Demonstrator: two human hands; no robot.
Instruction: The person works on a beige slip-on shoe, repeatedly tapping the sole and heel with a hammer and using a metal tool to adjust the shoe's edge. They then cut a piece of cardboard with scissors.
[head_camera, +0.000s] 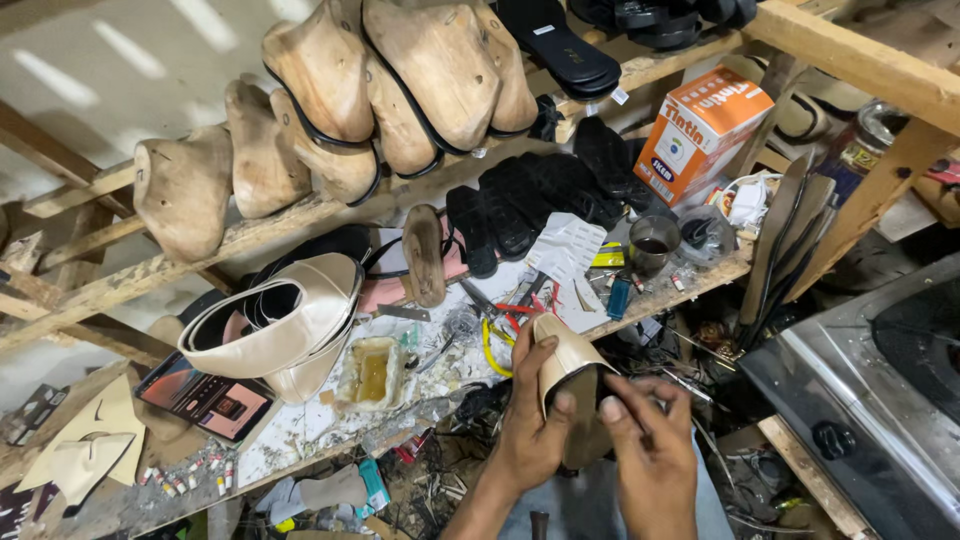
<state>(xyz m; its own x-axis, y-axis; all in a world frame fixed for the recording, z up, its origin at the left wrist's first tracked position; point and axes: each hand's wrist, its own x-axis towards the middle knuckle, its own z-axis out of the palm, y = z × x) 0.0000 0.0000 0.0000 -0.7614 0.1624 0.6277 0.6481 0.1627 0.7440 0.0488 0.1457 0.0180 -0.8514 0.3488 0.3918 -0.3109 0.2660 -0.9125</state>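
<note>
1. left hand (530, 425) grips beige shoe upper (566, 362) from the left, thumb on its face.
2. right hand (650, 450) pinches its right edge; piece stands upright, near the counter (330, 425) edge.

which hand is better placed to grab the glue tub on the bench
Left, probably. The left hand grips the beige shoe upper on the side nearer the glue tub, which sits further left on the bench. The right hand is on the far side and would have to cross over.
</note>
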